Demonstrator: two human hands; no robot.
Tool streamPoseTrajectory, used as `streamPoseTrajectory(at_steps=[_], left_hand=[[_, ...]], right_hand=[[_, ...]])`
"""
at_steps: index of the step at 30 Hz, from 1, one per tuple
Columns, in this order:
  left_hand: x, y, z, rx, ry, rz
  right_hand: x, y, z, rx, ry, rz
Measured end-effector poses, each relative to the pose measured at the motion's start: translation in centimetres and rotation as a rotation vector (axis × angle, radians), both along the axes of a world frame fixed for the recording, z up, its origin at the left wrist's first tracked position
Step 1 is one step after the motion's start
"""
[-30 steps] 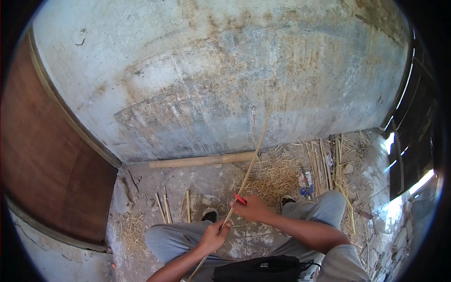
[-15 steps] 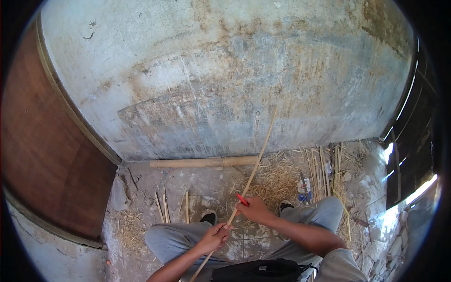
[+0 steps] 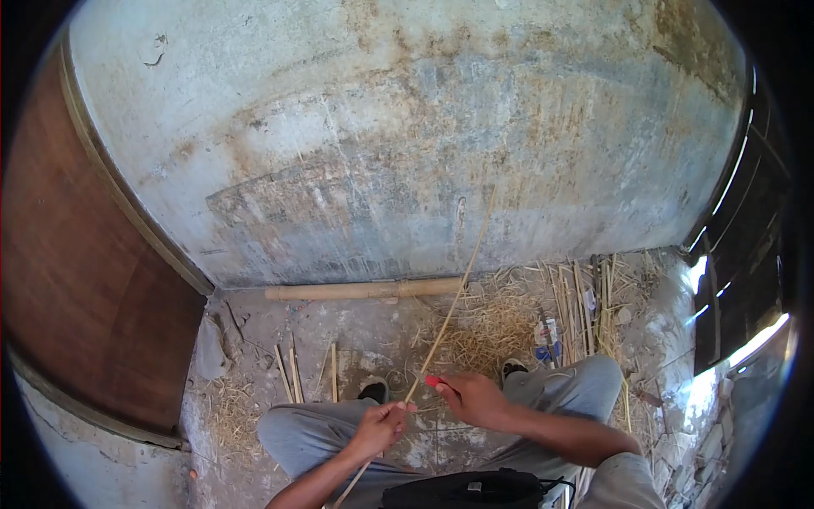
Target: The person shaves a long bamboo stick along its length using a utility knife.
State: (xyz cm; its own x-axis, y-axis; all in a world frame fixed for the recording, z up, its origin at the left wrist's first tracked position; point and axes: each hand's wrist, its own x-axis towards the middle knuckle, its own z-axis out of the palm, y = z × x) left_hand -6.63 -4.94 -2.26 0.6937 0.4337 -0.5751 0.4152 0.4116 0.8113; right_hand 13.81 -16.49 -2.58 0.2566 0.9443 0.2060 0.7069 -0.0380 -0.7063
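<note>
A long, thin bamboo strip (image 3: 446,322) runs slantwise from my lap up toward the wall. My left hand (image 3: 381,430) is closed around its lower part, above my left shin. Just above that grip, my right hand (image 3: 477,399) is closed on a small red tool (image 3: 434,381), whose tip meets the side of the strip. Its blade or working edge is too small to make out. The strip's lower end passes behind my left wrist.
A thick bamboo pole (image 3: 365,291) lies along the wall's foot. Pale shavings (image 3: 500,329) heap beyond my feet. Several split bamboo strips (image 3: 577,305) lie at the right, and shorter sticks (image 3: 334,373) at the left. A black bag (image 3: 475,490) rests at my lap.
My right hand and the red tool have moved down and slightly right, nearer my left hand. The red tool has turned flatter. The strip has shifted slightly left.
</note>
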Motion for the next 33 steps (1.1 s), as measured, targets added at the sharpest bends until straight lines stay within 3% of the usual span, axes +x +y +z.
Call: streamPoseTrajectory(at_steps=[12, 20, 27, 30, 33], left_hand=[[-0.2, -0.3, -0.6, 0.122, 0.010, 0.011], [-0.4, -0.4, -0.8, 0.365, -0.005, -0.044], [-0.8, -0.4, -0.5, 0.361, -0.048, -0.045], [-1.6, -0.6, -1.3, 0.387, -0.060, -0.083], [-2.1, -0.9, -0.8, 0.364, -0.085, -0.103]], right_hand=[[-0.5, 0.5, 0.4, 0.100, -0.159, -0.033], [-0.6, 0.7, 0.3, 0.174, -0.191, -0.060], [0.3, 1.6, 0.5, 0.271, -0.187, -0.151], [3.1, 2.0, 1.9, 0.128, -0.186, -0.282], [3.8, 2.3, 0.9, 0.188, -0.246, -0.293]])
